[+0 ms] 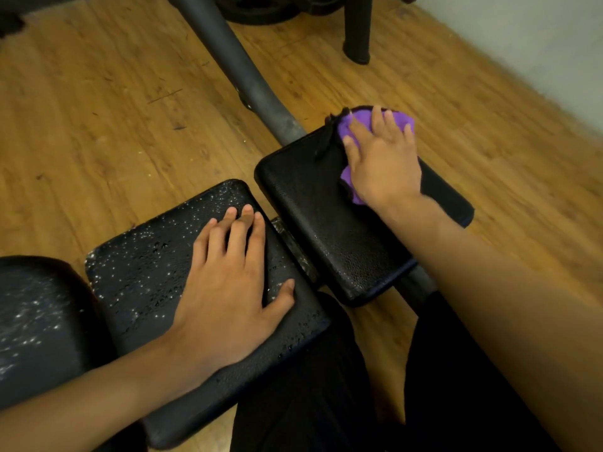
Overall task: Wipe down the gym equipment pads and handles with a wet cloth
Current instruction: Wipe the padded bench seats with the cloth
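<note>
The right hand [381,161] lies flat, fingers spread, on a purple cloth [350,125] and presses it onto the far end of the right pad [319,216]. It grips nothing. The flat palm likely spreads the pressure so the cloth drags evenly across the vinyl. The left hand [228,288] rests with straight, relaxed fingers on the middle pad [146,265], holding nothing, probably to brace the person's lean. That pad is beaded with water drops, as is the left pad [36,314], so both seem wetted but not yet wiped. The right pad looks smoother, with a dull sheen.

The surface is black textured padding in separate sections, carried on a dark metal tube [235,60] that runs away over the wood floor [98,109]. Weight plates [261,9] and a black post [357,31] stand at the top, with a pale wall [538,34] to the right.
</note>
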`<state>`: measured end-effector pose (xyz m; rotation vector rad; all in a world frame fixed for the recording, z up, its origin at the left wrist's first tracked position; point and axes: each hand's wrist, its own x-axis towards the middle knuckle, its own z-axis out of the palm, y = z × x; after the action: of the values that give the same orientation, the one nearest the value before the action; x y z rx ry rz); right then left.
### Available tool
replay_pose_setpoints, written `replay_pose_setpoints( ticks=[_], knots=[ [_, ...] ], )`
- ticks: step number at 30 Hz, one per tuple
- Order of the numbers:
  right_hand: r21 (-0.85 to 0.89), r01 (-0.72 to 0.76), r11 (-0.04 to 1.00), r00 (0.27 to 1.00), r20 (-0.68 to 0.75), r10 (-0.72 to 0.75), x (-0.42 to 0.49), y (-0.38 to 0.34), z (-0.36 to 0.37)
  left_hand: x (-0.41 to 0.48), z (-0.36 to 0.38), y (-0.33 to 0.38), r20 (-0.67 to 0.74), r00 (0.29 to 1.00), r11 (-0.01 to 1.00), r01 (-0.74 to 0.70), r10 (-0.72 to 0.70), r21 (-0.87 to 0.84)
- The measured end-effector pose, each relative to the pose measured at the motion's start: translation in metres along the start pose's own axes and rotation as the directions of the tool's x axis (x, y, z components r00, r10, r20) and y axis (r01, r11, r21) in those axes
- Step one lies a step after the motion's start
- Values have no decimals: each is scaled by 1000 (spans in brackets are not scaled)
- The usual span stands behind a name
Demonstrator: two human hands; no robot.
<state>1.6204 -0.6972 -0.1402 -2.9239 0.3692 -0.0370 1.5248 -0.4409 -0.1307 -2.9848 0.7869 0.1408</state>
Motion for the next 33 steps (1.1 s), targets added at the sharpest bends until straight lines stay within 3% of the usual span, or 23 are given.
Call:
replay_pose_setpoints(
  ticks=[3,7,11,13,17,22,26,30,33],
  knots=[
    [-18,39,999,999,28,-38,23,5,-1,0,0,0,-8,1000,1000,3,-3,-4],
    [6,120,993,986,112,-120,-39,5,-14,-1,1,0,-23,1000,1000,4,-4,-9],
    [-138,271,953,946,221,-237,-106,10,-19,0,-1,2,-8,1000,1000,6,-6,-10],
    [-145,305,941,939,209,-272,-108,12,-17,0,-1,2,-3,1000,1000,7,-7,-15],
    [-115,288,951,957,82,-279,-35,8,-8,-1,-1,1,1,1000,1000,2,-2,-12],
    [-145,319,937,947,74,-311,68,-19,2,-1,-2,2,-3,1000,1000,-2,2,-31],
    [-134,493,860,870,61,-489,59,-36,-2,0,-2,1,-4,1000,1000,-5,5,-29],
    [-124,705,699,706,21,-708,35,-81,9,0,0,0,-17,1000,1000,-17,17,-11],
    [-55,772,633,635,16,-772,39,-77,10,0,-1,0,-13,1000,1000,-28,28,-6]
  ],
)
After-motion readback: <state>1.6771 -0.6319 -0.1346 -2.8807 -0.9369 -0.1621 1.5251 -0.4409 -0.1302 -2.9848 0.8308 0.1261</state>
